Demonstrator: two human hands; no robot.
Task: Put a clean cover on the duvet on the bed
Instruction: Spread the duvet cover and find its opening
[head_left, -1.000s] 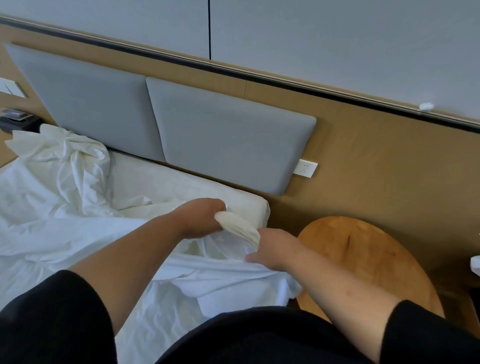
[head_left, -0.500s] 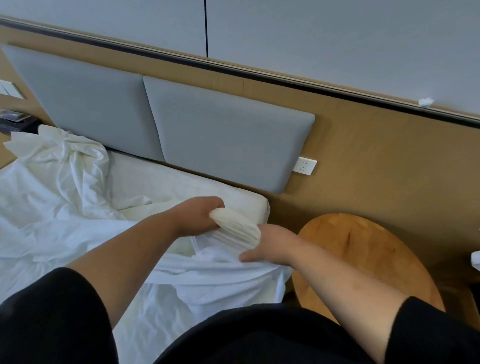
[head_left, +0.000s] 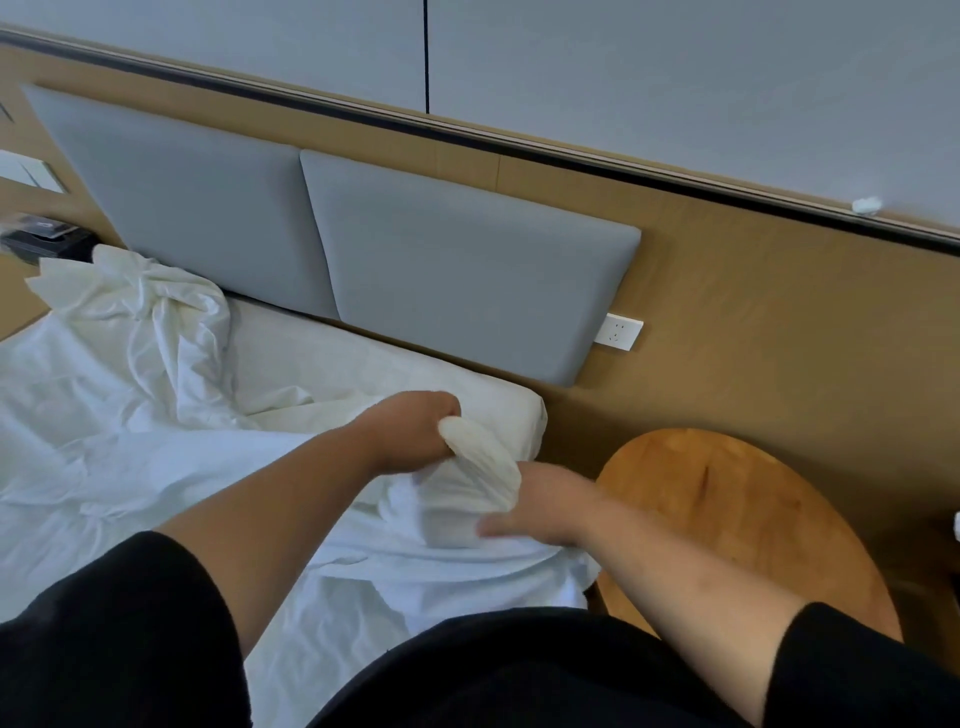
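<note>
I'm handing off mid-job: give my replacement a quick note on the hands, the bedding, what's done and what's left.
Left hand grips the cream duvet corner at the bed's head-end corner.
Right hand holds the white cover bunched around that corner.
Rest of the cover lies crumpled across the mattress.
Done: one corner started.
Left: seat this corner, do the others, spread it flat.

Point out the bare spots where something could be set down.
Free: the round wooden table, right of the bed, and the mattress strip under the grey headboard. Crowded: the bed's corner, where left hand and right hand work the duvet corner into the white cover.
</note>
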